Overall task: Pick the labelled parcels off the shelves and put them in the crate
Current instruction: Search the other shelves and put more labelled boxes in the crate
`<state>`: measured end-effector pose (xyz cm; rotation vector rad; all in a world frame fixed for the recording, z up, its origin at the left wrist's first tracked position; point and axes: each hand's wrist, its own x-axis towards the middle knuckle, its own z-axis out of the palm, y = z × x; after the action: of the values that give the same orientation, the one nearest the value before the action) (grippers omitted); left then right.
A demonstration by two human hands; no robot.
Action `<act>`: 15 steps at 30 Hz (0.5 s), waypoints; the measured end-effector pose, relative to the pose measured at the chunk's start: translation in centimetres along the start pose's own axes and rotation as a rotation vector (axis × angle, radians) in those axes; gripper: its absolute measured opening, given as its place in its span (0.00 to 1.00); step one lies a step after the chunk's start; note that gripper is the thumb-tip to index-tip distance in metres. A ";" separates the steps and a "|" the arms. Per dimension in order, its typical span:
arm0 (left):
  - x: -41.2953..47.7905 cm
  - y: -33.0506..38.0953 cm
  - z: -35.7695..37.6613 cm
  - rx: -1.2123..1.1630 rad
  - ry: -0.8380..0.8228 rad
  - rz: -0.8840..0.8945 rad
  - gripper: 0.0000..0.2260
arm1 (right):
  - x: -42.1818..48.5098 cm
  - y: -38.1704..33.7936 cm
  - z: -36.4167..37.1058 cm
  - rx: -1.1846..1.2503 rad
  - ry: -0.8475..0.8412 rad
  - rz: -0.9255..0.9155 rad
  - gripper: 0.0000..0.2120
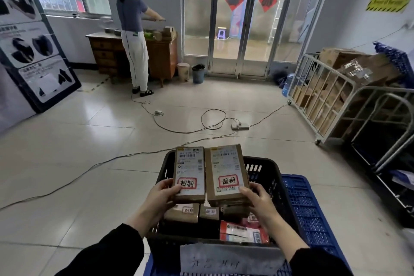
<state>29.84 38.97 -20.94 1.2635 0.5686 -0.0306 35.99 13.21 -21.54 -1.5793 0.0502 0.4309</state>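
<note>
Two brown cardboard parcels with white shipping labels and red-framed stickers are held side by side above the black crate (272, 177). My left hand (162, 192) grips the near end of the narrower left parcel (190, 173). The near right corner of the wider right parcel (226, 172) is gripped by my right hand (257, 198). Inside the crate lie several more parcels: brown boxes (182, 214) with small red-framed stickers and a red and white bag (243, 232). The black crate rests on a blue crate (307, 208) with a paper sign (226, 259) at its near side.
Cables and a power strip (240, 126) lie across the tiled floor ahead. A metal cage trolley (331, 96) filled with cardboard boxes stands at the right. Another person (134, 33) stands at a wooden desk (107, 54) at the back left. Glass doors (237, 18) are straight ahead.
</note>
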 end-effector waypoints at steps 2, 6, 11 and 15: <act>1.9 0.2 -0.9 0.006 0.003 -0.024 0.18 | 1.8 0.2 0.5 -0.012 0.007 0.018 0.31; 4.7 -0.1 -2.4 0.034 -0.001 -0.062 0.17 | 4.4 1.1 1.6 0.032 -0.005 0.084 0.20; 6.9 -0.1 -3.5 0.006 0.002 -0.111 0.13 | 7.3 1.8 3.0 0.035 -0.011 0.158 0.19; 8.7 -1.0 -3.9 -0.003 0.021 -0.148 0.13 | 9.0 2.5 3.6 0.002 -0.023 0.182 0.18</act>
<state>35.55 44.63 -26.16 1.2183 0.6797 -0.1405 42.75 18.65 -26.61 -1.5736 0.1778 0.5914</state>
